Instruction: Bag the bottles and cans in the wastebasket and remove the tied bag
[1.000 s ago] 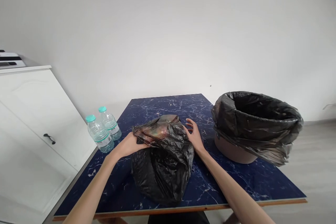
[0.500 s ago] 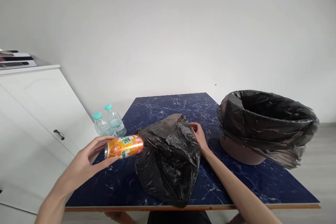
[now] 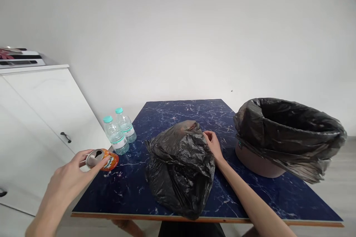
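Note:
At the table's left edge my left hand (image 3: 72, 173) is closed around an orange soda can (image 3: 110, 161), near its top. The can leans, with its opened silver lid facing me. A crumpled black plastic bag (image 3: 180, 170) lies on the table in front of me, and something reddish shows faintly through its upper part. My right hand (image 3: 213, 146) grips the bag's far right side; part of its fingers is hidden behind the plastic. Just beyond the can stand two clear water bottles, a nearer bottle (image 3: 115, 137) and a farther bottle (image 3: 125, 126), both with turquoise caps.
On the right of the dark blue marbled table (image 3: 167, 113) stands a brownish trash bin (image 3: 257, 162) lined with a black bag (image 3: 294, 133) that hangs over its rim. A white cabinet (image 3: 50, 114) stands at the left. Behind the table is a white wall (image 3: 178, 44).
My left hand has carried the can left and down, away from the bag, turning it from lying sideways to leaning with its lid up. My right hand stays at the bag.

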### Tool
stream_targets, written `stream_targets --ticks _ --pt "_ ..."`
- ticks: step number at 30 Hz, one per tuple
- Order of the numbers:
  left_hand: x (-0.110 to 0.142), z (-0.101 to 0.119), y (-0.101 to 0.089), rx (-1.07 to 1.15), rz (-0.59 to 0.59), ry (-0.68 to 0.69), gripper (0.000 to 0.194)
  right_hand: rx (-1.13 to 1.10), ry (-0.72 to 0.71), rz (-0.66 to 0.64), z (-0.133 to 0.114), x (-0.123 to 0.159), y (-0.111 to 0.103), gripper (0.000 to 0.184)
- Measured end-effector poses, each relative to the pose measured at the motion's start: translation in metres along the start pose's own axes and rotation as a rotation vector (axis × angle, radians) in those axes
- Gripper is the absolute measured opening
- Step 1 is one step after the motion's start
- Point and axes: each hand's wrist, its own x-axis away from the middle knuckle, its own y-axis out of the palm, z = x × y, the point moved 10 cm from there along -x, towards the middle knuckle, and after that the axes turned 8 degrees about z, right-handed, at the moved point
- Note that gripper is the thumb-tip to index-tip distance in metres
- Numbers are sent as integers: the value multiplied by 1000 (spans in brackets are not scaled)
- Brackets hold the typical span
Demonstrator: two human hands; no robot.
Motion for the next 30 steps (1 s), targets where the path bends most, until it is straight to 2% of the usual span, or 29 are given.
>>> stream_targets --ticks 3,5,10,15,17,19,20,22,24,25,26,27,30 --pt "-11 -3 14 -88 -105 -64 72 11 3 -2 0 0 0 48" --pt "-16 1 20 -78 -131 -85 71 18 6 -4 -1 0 -1 47" --pt "-15 9 27 13 -80 -95 65 40 9 -10 -2 1 -1 44" --pt "-6 14 25 41 67 -14 56 61 10 -9 -1 1 -1 45" --pt "-2 15 25 36 76 -5 59 66 4 -9 -3 1 -1 46" --pt "5 19 26 25 73 -10 72 72 -2 -12 -6 2 -1 49" --pt "10 25 22 36 106 5 80 74 -5 -13 -8 3 -1 50" --pt "29 44 5 121 267 99 89 77 -12 -25 -13 5 0 51" --pt "61 70 -17 284 476 273 76 80 -20 -47 -18 8 2 51" --pt "79 83 -22 353 514 364 61 81 -27 -64 -21 10 4 50" --pt "95 99 -20 416 478 467 45 84 -35 -85 -23 11 6 49" --pt "111 119 -11 472 348 578 31 86 -44 -109 -25 13 9 46" --pt "158 175 32 471 -165 867 32 96 -79 -194 -30 20 19 34"
